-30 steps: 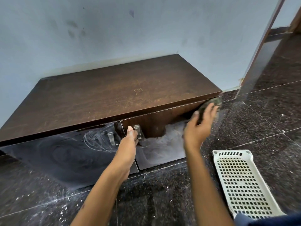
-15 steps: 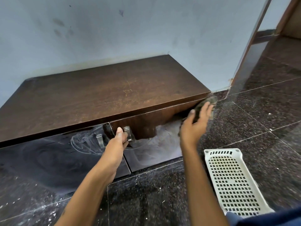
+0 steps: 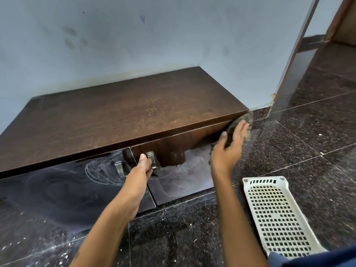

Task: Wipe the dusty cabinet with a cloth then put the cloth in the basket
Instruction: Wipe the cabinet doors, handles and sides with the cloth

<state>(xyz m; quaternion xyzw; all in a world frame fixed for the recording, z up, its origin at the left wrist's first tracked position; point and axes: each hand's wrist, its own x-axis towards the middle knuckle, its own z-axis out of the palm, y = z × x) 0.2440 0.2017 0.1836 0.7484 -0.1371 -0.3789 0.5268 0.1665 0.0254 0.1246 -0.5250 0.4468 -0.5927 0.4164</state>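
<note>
Against the pale wall (image 3: 173,35) stood the low cabinet (image 3: 119,116), its brown top bare and a little scratched. My left hand (image 3: 141,166) was at the right door (image 3: 183,170), with the fingers curled around the metal handle (image 3: 151,159) and the thumb lying straight up beside it. The left door (image 3: 63,187) had its own handle (image 3: 119,167), and both glossy doors showed pale dust with round wipe marks (the marks were clearest near the two handles).

My right hand (image 3: 230,143) was at the right end of the cabinet, just under the edge of the top. Its fingers were straight and spread, and they pressed the cloth (image 3: 244,120) flat against the front of the cabinet. I saw only part of the cloth, dark and blurred, above and beside my fingers.

On the floor (image 3: 308,151), near the right corner of the cabinet but apart from it, lay the basket (image 3: 248,189), white plastic with many small holes, and nothing lay in the part I could see. Its near end was hidden by my blue sleeve (image 3: 317,257). White specks lay on the dark tiles in front of the doors. To the right, a door frame (image 3: 294,60) rose from the floor.
</note>
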